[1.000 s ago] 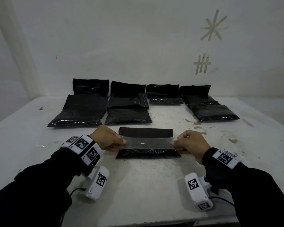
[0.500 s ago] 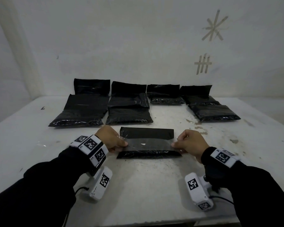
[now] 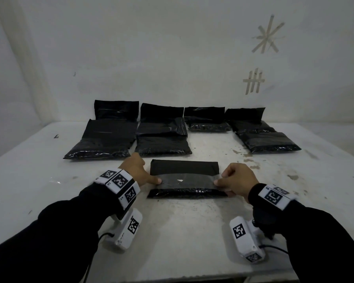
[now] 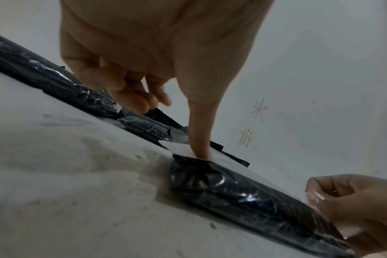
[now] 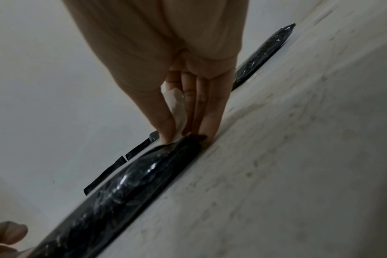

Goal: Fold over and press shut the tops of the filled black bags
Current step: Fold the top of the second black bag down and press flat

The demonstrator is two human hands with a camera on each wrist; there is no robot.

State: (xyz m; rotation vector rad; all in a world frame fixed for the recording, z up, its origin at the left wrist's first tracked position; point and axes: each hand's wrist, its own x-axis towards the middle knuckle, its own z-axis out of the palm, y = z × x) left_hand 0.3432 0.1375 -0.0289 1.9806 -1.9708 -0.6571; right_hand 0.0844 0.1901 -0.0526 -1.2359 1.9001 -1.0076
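Item: filled black bag (image 3: 186,181), lying flat on the white table (image 3: 182,231) near its front edge, between both hands. Long axis is running left to right across the person; the matte flap end is pointing away toward the wall, the glossy filled end toward the person.

Left hand (image 3: 136,170): one straight finger is pressing down on the bag's left end, the other fingers curling loosely and holding nothing.

Right hand (image 3: 236,180): its thumb and fingers are pinching the bag's right end.

Appearance: shiny crinkled plastic over dark granular fill, a small white fleck showing mid-panel.

View notes: the head view is showing the full layout, with further black bags (image 3: 163,137) lying in a row behind. The left wrist view alone is showing the lone finger's tip (image 4: 201,153) sinking into the bag corner. The right wrist view alone is showing clear film between the pinching fingers (image 5: 166,125).
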